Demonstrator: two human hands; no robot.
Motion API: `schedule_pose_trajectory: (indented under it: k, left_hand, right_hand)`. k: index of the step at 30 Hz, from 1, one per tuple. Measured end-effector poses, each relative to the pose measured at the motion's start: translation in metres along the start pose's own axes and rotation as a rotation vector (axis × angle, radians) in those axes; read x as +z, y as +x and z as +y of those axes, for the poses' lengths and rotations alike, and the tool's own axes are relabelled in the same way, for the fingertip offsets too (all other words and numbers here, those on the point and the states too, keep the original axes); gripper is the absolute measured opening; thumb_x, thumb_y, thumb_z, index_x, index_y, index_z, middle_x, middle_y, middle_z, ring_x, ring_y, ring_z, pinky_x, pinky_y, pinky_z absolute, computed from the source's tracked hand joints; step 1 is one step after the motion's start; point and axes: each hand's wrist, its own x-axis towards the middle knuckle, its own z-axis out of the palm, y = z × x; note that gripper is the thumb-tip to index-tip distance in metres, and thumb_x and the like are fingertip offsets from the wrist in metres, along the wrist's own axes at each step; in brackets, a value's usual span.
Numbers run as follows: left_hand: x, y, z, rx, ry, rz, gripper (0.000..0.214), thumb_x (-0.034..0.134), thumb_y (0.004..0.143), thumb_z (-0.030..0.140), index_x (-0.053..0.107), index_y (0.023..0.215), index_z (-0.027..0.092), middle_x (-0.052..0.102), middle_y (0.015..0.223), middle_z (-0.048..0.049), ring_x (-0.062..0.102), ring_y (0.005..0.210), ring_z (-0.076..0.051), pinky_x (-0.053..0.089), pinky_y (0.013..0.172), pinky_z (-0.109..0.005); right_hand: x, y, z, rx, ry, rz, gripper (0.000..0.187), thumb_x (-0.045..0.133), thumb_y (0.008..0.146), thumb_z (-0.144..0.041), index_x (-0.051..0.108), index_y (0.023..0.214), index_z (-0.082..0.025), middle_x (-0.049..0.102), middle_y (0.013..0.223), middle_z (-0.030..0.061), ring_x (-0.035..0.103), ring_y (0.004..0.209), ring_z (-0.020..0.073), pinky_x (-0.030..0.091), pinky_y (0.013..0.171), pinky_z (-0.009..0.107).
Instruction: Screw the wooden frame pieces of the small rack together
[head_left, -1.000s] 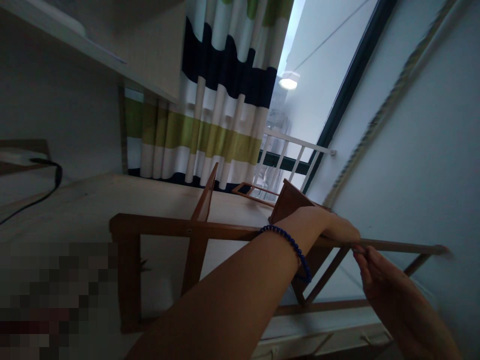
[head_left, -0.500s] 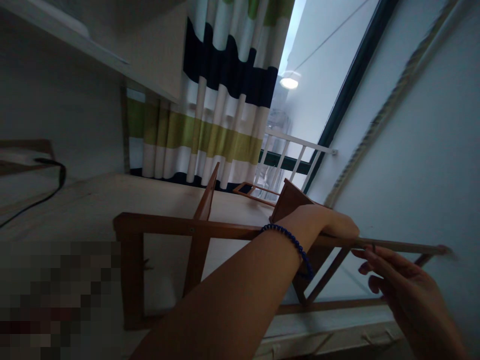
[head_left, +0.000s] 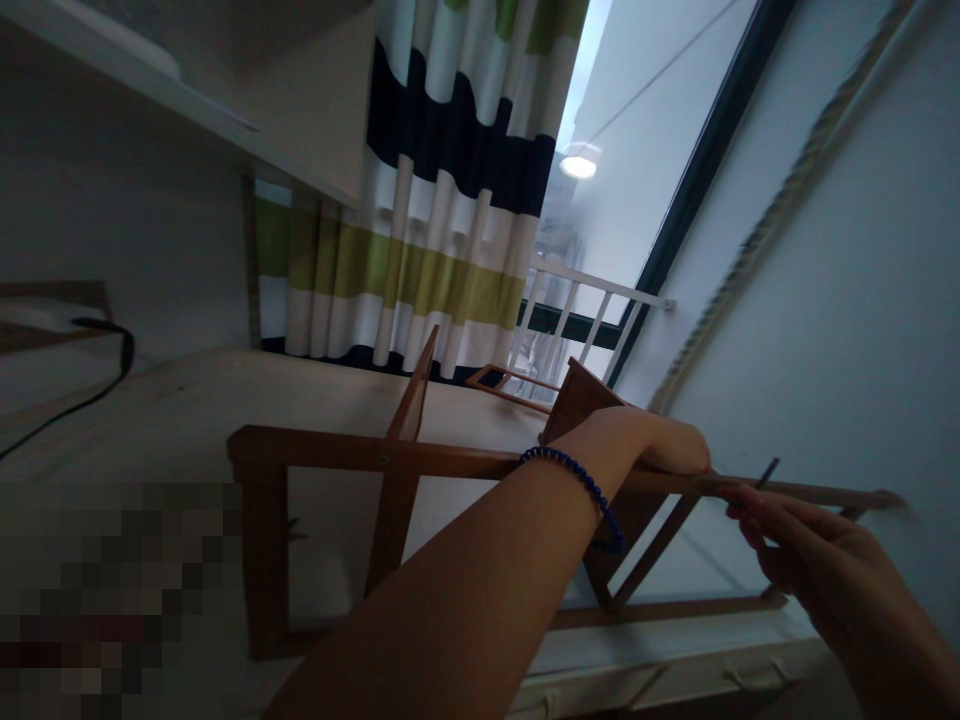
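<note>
A brown wooden rack frame (head_left: pixel 330 447) lies on its side across the view, with slats and boards fixed between its rails. My left hand (head_left: pixel 675 445), above a dark blue bead bracelet (head_left: pixel 574 480), bends over the upper rail near a brown board (head_left: pixel 574 400). It is closed on the rail, its fingertips hidden. Close to its right, my right hand (head_left: pixel 802 535) pinches a thin dark rod (head_left: pixel 768 473), like a hex key, at the same rail. One end of the rod sticks up above the fingers.
A striped curtain (head_left: pixel 450 250) hangs by a window with a white railing (head_left: pixel 592 285). A thick rope (head_left: pixel 780 190) runs along the right wall. At left are a pale shelf (head_left: pixel 195 120) and a black cable (head_left: pixel 126 350). Below the frame is a pale drawer front (head_left: pixel 675 680).
The right hand's fingers have turned and closed up, and the rod now shows slanting above them. My left hand has shifted very slightly left; the rack frame stays put.
</note>
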Motion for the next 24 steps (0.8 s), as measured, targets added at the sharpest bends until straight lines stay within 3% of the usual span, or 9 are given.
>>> schedule_pose_trajectory:
  k: [4,7,11,17,21,24]
  left_hand:
    - [-0.002,-0.004,0.004,0.005,0.012,-0.024,0.033,0.035,0.079,0.010,0.057,0.103,0.001,0.060,0.104,-0.0141,0.056,0.088,-0.016,0.042,0.079,-0.027]
    - [-0.002,-0.005,0.006,-0.004,0.014,-0.021,0.033,0.033,0.080,0.009,0.057,0.103,0.003,0.060,0.105,-0.0128,0.056,0.088,-0.015,0.042,0.078,-0.026]
    - [-0.002,-0.007,0.008,-0.020,0.011,-0.022,0.031,0.034,0.080,0.008,0.057,0.100,0.005,0.061,0.103,-0.0102,0.056,0.086,-0.015,0.043,0.076,-0.026]
    - [-0.005,-0.012,0.015,-0.036,0.029,-0.023,0.033,0.035,0.082,0.007,0.056,0.106,-0.002,0.059,0.108,-0.0169,0.056,0.092,-0.018,0.041,0.080,-0.026]
    - [-0.007,-0.014,0.018,-0.045,0.041,-0.045,0.033,0.035,0.083,0.008,0.056,0.107,-0.002,0.058,0.110,-0.0175,0.055,0.094,-0.018,0.041,0.080,-0.025]
    - [-0.007,-0.014,0.018,-0.046,0.040,-0.048,0.032,0.035,0.084,0.007,0.056,0.107,-0.002,0.057,0.111,-0.0167,0.054,0.095,-0.018,0.040,0.079,-0.024]
  right_hand:
    - [0.000,-0.001,0.003,0.153,0.158,-0.040,0.046,0.083,0.045,-0.041,0.065,0.080,-0.018,0.060,0.066,0.0047,0.046,0.044,0.0102,0.031,0.026,0.012]
    - [0.000,-0.002,0.006,0.179,0.207,-0.030,0.054,0.085,0.043,-0.038,0.058,0.086,-0.019,0.062,0.069,0.0049,0.050,0.046,0.0126,0.033,0.026,0.013]
    - [-0.001,-0.004,0.013,0.140,0.175,-0.019,0.050,0.083,0.046,-0.042,0.053,0.078,-0.019,0.060,0.067,0.0032,0.048,0.045,0.0111,0.034,0.028,0.013]
    - [-0.002,-0.008,0.021,0.033,-0.034,0.003,0.049,0.074,0.053,-0.058,0.054,0.074,-0.018,0.050,0.052,-0.0026,0.040,0.041,0.0089,0.031,0.030,0.015]
    - [-0.004,-0.009,0.027,-0.100,-0.380,0.031,0.050,0.054,0.065,-0.069,0.056,0.071,-0.019,0.048,0.049,-0.0015,0.040,0.038,0.0106,0.031,0.034,0.020]
    - [-0.004,-0.011,0.035,-0.162,-0.611,0.061,0.055,0.039,0.072,-0.072,0.057,0.069,-0.020,0.054,0.054,0.0012,0.048,0.044,0.0150,0.037,0.043,0.026]
